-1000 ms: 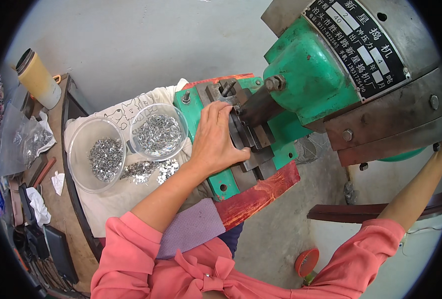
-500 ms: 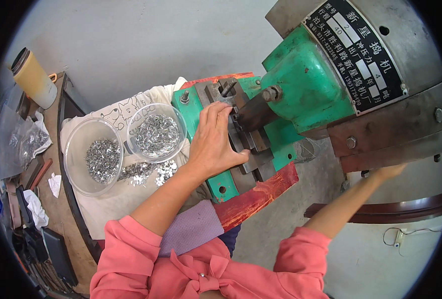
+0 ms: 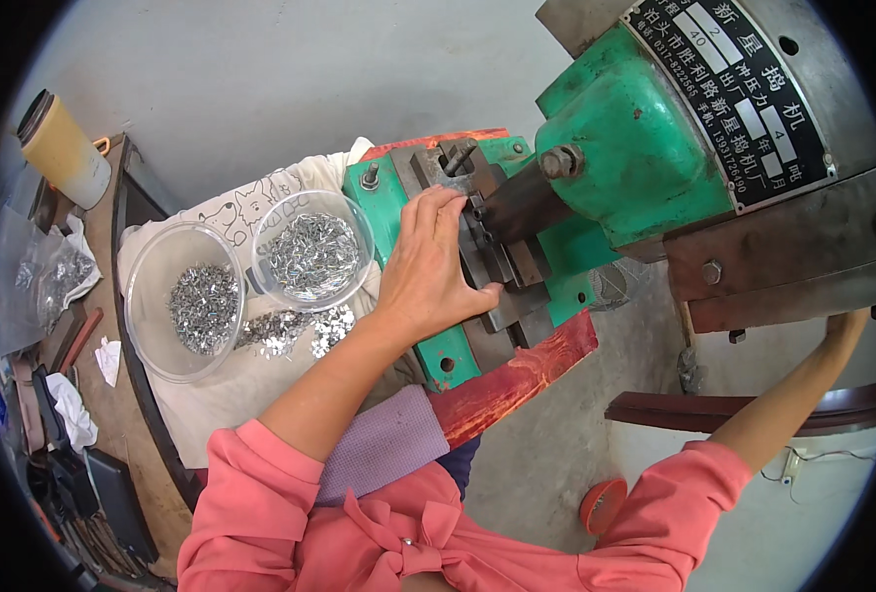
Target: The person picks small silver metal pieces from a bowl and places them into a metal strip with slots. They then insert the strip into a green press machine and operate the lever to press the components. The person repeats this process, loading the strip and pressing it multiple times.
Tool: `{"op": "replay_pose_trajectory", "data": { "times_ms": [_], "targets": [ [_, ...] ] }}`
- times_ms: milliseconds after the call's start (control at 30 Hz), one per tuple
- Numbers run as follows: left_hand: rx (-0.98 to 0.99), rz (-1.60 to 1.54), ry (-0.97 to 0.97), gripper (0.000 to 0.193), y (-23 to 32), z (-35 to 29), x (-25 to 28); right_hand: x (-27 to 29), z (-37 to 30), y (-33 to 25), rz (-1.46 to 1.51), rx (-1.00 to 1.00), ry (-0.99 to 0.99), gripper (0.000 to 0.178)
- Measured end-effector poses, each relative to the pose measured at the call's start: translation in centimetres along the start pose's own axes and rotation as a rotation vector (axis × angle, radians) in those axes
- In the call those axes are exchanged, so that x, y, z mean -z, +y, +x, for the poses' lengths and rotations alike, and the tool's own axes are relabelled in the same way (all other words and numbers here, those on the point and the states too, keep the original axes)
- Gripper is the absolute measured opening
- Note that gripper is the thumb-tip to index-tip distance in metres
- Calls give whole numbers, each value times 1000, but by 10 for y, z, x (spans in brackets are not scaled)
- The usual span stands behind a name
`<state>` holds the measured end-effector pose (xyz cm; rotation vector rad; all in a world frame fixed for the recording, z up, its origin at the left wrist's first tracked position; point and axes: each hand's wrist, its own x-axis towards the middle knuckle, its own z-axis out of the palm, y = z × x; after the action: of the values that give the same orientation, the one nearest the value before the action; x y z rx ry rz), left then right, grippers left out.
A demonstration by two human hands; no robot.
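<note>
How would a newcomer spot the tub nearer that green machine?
Left of the big green press lies a pale cloth. On it, the clear round tub nearer the press holds bright, slender silvery pieces; the other tub looks larger, with darker pieces.

I've got the left forearm (image 3: pixel 337 387) angled up and inward, left hand (image 3: pixel 424 268) knuckles-up with the thumb (image 3: pixel 484 297) spread well away from the bunched fingers (image 3: pixel 432 219), while the right forearm (image 3: pixel 791 390) is stretched far out right, right hand (image 3: pixel 848 324) too hidden on my feed to read.
</note>
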<state>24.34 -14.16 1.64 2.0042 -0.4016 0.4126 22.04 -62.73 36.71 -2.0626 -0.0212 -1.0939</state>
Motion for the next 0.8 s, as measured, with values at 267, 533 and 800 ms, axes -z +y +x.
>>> {"op": "replay_pose_trajectory", "data": {
  "times_ms": [267,533,800],
  "targets": [
    [-8,0,2,94,0,0,-1,-37,7,-32,-289,92,-17,36],
    [7,42,-5,91,6,1,1,-39,-92,82,-856,731,423,37],
    [20,56,4,90,12,9,-3,-54,-92,21,20,159,265,36]
  ]
}}
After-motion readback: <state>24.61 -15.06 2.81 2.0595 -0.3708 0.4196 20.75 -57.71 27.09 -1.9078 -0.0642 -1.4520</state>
